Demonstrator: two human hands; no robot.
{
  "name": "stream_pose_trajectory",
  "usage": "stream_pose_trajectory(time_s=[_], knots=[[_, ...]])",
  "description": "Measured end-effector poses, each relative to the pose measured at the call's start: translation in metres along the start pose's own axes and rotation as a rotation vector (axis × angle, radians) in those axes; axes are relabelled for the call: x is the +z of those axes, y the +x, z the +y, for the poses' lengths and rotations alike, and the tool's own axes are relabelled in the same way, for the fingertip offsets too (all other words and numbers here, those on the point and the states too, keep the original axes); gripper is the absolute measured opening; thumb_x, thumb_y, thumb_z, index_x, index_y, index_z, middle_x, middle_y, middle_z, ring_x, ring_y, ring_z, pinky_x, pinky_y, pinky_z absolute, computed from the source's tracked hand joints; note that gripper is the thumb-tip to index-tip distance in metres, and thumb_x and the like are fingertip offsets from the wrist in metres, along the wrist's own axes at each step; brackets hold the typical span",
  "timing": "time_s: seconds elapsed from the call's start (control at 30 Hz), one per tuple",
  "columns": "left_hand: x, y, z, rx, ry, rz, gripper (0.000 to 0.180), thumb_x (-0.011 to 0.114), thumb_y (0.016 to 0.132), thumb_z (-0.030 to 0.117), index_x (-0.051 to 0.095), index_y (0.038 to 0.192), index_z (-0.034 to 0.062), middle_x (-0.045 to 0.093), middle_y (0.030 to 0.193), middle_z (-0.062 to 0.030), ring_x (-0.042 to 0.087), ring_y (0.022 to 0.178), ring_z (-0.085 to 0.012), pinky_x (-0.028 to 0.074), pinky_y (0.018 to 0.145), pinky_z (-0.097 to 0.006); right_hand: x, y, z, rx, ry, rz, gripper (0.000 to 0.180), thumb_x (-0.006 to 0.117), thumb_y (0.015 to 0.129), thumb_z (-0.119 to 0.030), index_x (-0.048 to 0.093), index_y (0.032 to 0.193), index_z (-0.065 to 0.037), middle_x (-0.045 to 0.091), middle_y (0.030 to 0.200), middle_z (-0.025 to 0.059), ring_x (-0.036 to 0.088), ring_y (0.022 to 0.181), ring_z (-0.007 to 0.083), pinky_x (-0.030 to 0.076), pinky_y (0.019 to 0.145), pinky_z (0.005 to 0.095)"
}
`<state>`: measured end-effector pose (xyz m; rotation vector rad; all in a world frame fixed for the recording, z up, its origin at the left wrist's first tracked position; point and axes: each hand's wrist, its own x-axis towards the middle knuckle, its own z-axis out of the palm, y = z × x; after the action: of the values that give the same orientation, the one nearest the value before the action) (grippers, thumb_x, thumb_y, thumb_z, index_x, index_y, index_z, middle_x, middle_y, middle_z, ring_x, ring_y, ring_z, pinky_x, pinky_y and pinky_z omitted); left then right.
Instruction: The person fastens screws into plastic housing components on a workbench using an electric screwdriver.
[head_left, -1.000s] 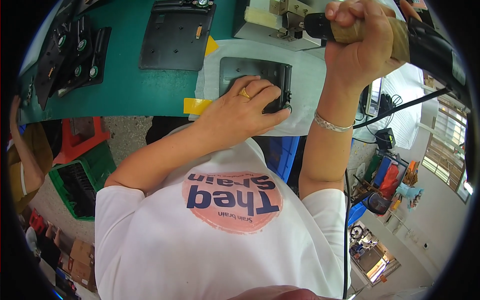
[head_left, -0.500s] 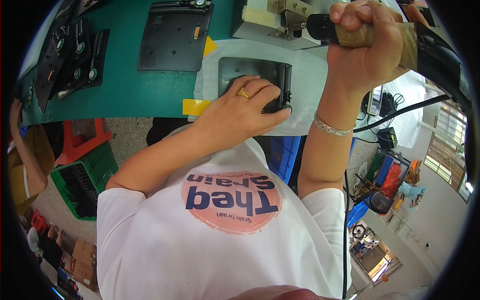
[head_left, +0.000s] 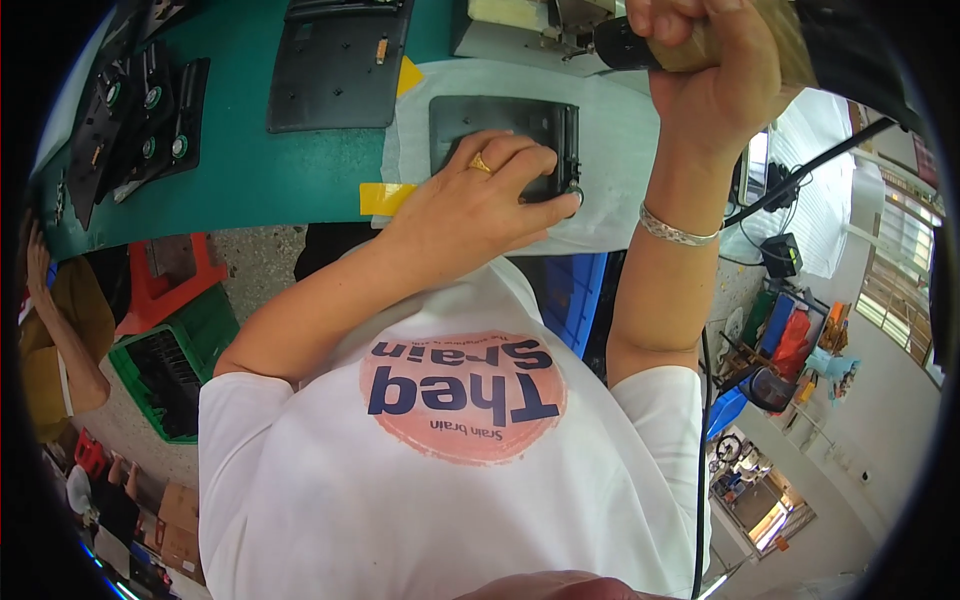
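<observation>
Left hand point(head_left: 485, 200): lay palm down with fingers bent over the panel and thumb spread apart from them; the thumb tip was at a small round piece point(head_left: 577, 193) on the panel's right edge. The fingers hid much of what lay beneath.
Right hand point(head_left: 718, 75): was closed firmly around the driver point(head_left: 622, 45), partly cut off by the upper edge.
Between the hands: a wide gap, the right one beyond and to the right of the left.
Panel point(head_left: 452, 125): dark, flat, roughly rectangular, with a ridged right edge; it lay on a thin, creased white sheet point(head_left: 612, 145).
Sheet's left side: smooth yellow tape point(head_left: 383, 199) over the green tabletop point(head_left: 240, 110).
Driver: black, rounded nose, tan wrapping on its grip; its bit pointed toward the metal box point(head_left: 497, 38), contact unclear.
Second panel point(head_left: 335, 85): similar, dark, flat, left of the sheet.
Far left: overlapping dark panels point(head_left: 125, 120) with round green-ringed parts.
Since half a second before: table things and right hand sat higher in view; the left hand remained on the panel, the right on the driver.
</observation>
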<state>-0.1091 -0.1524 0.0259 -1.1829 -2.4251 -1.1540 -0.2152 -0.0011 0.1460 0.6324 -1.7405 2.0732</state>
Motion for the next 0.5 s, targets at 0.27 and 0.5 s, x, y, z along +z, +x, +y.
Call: stream_pose_trajectory(time_s=[0.27,0.5], knots=[[-0.004,0.002,-0.003,-0.024,0.025,-0.028,0.047,0.083,0.072,0.022,0.073,0.118,0.0242,0.055,0.123,-0.0075,0.051,0.120,-0.0308,0.044,0.100,-0.046,-0.062,-0.057,-0.032,0.076,0.203,-0.182,0.022,0.046,0.097,-0.015,0.057,0.111,-0.004,0.052,0.082,0.0053,0.048,0.066,0.0146,0.044,0.063,0.0361],[-0.001,0.001,-0.002,-0.054,0.059,-0.051,0.047,0.084,0.072,0.022,0.074,0.118,0.0252,0.052,0.128,-0.0083,0.048,0.128,-0.0293,0.040,0.104,-0.045,-0.049,-0.106,-0.042,0.025,0.127,-0.007,0.059,0.060,0.094,-0.002,0.030,0.144,-0.010,0.058,0.078,0.0112,0.050,0.050,0.0185,0.051,0.049,0.0394]])
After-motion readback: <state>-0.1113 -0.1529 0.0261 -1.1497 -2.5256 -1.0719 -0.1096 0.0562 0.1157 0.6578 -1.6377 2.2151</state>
